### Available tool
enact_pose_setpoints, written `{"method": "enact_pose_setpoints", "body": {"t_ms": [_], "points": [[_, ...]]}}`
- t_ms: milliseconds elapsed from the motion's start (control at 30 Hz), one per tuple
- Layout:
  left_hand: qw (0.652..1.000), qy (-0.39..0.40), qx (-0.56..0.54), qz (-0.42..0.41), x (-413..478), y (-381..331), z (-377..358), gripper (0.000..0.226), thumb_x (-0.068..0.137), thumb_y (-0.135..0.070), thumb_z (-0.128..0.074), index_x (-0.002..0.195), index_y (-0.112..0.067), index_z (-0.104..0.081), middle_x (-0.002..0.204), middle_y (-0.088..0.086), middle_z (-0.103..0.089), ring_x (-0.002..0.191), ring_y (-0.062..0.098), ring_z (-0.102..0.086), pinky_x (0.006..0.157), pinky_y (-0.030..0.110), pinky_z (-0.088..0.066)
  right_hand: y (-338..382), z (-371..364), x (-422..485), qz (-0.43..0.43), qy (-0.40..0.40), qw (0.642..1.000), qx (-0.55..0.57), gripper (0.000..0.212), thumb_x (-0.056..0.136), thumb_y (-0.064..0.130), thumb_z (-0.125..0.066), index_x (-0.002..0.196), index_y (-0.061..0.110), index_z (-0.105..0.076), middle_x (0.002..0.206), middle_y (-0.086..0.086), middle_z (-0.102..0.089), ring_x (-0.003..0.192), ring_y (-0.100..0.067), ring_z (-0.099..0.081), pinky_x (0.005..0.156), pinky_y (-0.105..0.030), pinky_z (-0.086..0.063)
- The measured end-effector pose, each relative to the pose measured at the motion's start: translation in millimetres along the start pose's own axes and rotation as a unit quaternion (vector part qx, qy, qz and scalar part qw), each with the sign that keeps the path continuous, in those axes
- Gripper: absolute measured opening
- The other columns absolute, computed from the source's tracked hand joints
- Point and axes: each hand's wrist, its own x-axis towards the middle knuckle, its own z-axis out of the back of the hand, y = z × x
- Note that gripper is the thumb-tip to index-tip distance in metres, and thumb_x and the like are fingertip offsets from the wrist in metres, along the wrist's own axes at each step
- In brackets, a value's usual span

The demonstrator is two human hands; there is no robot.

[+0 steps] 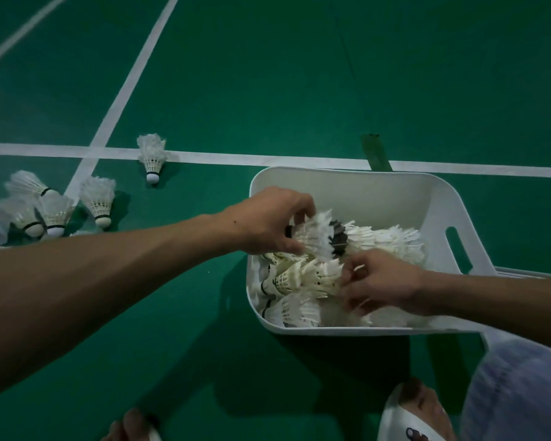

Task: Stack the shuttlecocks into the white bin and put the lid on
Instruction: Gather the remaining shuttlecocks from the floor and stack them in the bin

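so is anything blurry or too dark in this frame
Head view: dim overall; right hand motion-blurred over the white plastic bin; left hand, gripping a row of white feather shuttlecocks, is sharper; dark shadow on the green court floor below it.

Piled shuttlecocks in the bin at right, loose shuttlecocks on the floor well to its left

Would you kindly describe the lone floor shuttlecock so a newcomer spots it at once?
Start at the white bin on the green court. Left of it, one shuttlecock sits on the white line, cork toward the camera. Unlike the cluster farther left, it is alone.
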Motion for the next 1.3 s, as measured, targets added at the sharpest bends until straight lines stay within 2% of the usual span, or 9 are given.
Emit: {"method": "enact_pose_setpoints", "body": {"t_ms": [133, 267, 433, 600, 700, 867, 1000, 1167, 1300], "points": [[0.996, 0.053, 0.062, -0.033, 6.9, -6.2, -8.9, 0.050, 0.074, -0.030, -0.080, 0.116, -0.017, -0.055, 0.106, -0.004, -0.062, 0.079, 0.008, -0.053, 0.075, 0.026, -0.047, 18.3, 22.9, -14.7, 0.119, -0.117, 0.984, 0.056, 0.021, 0.079, -0.001, -0.071, 0.089, 0.000, -0.054, 0.079, -0.017, -0.066, 0.064, -0.026, -0.062, 0.061, -0.038, -0.053], [0.994, 0.067, 0.073, -0.054, 14.3, -17.1, -20.6, 0.047, 0.072, -0.032, -0.081, 0.110, -0.018, -0.057, 0.101, -0.003, -0.063, 0.078, 0.012, -0.053, 0.068, 0.024, -0.041, 30.9, 13.7, -21.8, 0.160, -0.047, 0.984, -0.056, 0.044, 0.071, 0.014, -0.082, 0.104, 0.013, -0.053, 0.076, -0.005, -0.073, 0.064, -0.018, -0.067, 0.060, -0.028, -0.055], [0.994, 0.099, 0.040, -0.034, 16.0, -23.4, -31.2, 0.054, 0.073, -0.036, -0.080, 0.117, -0.019, -0.053, 0.110, -0.002, -0.061, 0.087, 0.013, -0.053, 0.071, 0.025, -0.040, 21.1, 4.2, -18.1, 0.147, -0.064, 0.983, -0.088, 0.049, 0.072, 0.000, -0.079, 0.104, 0.018, -0.047, 0.076, -0.005, -0.062, 0.053, -0.011, -0.059, 0.050, -0.024, -0.051], [0.950, 0.300, 0.075, 0.034, 17.7, -13.1, -23.5, 0.052, 0.081, -0.034, -0.073, 0.126, -0.019, -0.051, 0.123, -0.003, -0.057, 0.092, 0.014, -0.054, 0.081, 0.030, -0.046, 5.2, 13.0, -23.8, 0.080, -0.011, 0.986, -0.145, 0.035, 0.070, 0.000, -0.081, 0.092, 0.012, -0.058, 0.088, -0.010, -0.059, 0.063, -0.025, -0.065, 0.059, -0.039, -0.060], [0.906, 0.399, 0.137, 0.027, 19.1, -13.2, -31.8, 0.050, 0.082, -0.034, -0.072, 0.126, -0.018, -0.055, 0.121, 0.001, -0.063, 0.099, 0.020, -0.059, 0.090, 0.039, -0.051, 1.3, 2.6, -20.0, 0.069, 0.020, 0.978, -0.194, 0.032, 0.073, 0.003, -0.080, 0.094, 0.015, -0.059, 0.091, -0.004, -0.060, 0.067, -0.020, -0.066, 0.060, -0.032, -0.060], [0.884, 0.419, 0.209, 0.003, 22.9, -16.4, -43.1, 0.055, 0.080, -0.040, -0.073, 0.126, -0.016, -0.057, 0.123, 0.002, -0.061, 0.104, 0.023, -0.056, 0.069, 0.027, -0.041, -0.4, -13.0, 2.3, 0.069, 0.031, 0.967, -0.242, 0.029, 0.078, 0.009, -0.076, 0.096, 0.018, -0.055, 0.091, 0.002, -0.065, 0.066, -0.014, -0.065, 0.063, -0.029, -0.060], [0.885, 0.427, 0.187, -0.002, 25.6, -13.5, -43.9, 0.057, 0.077, -0.049, -0.072, 0.124, -0.020, -0.058, 0.120, -0.003, -0.061, 0.096, 0.020, -0.055, 0.081, 0.031, -0.046, -4.5, -23.5, 12.9, 0.096, 0.021, 0.944, -0.316, 0.029, 0.077, 0.016, -0.075, 0.094, 0.025, -0.052, 0.090, 0.005, -0.062, 0.087, -0.015, -0.064, 0.068, -0.021, -0.047], [0.880, 0.440, 0.179, -0.012, 30.7, -6.0, -46.3, 0.057, 0.075, -0.057, -0.069, 0.116, -0.018, -0.063, 0.110, 0.003, -0.067, 0.096, 0.024, -0.062, 0.067, 0.029, -0.046, -9.7, -31.2, 22.7, 0.107, 0.027, 0.947, -0.302, 0.033, 0.081, 0.015, -0.072, 0.101, 0.025, -0.048, 0.086, 0.013, -0.053, 0.080, -0.010, -0.055, 0.060, -0.014, -0.039], [0.886, 0.423, 0.186, -0.030, 32.3, -4.4, -48.2, 0.051, 0.077, -0.057, -0.067, 0.107, -0.016, -0.067, 0.101, 0.004, -0.069, 0.081, 0.020, -0.058, 0.055, 0.026, -0.037, -7.7, -23.3, 18.8, 0.076, 0.075, 0.969, -0.223, 0.034, 0.084, 0.012, -0.071, 0.113, 0.019, -0.054, 0.084, 0.012, -0.061, 0.080, -0.010, -0.063, 0.064, -0.014, -0.048]]}}
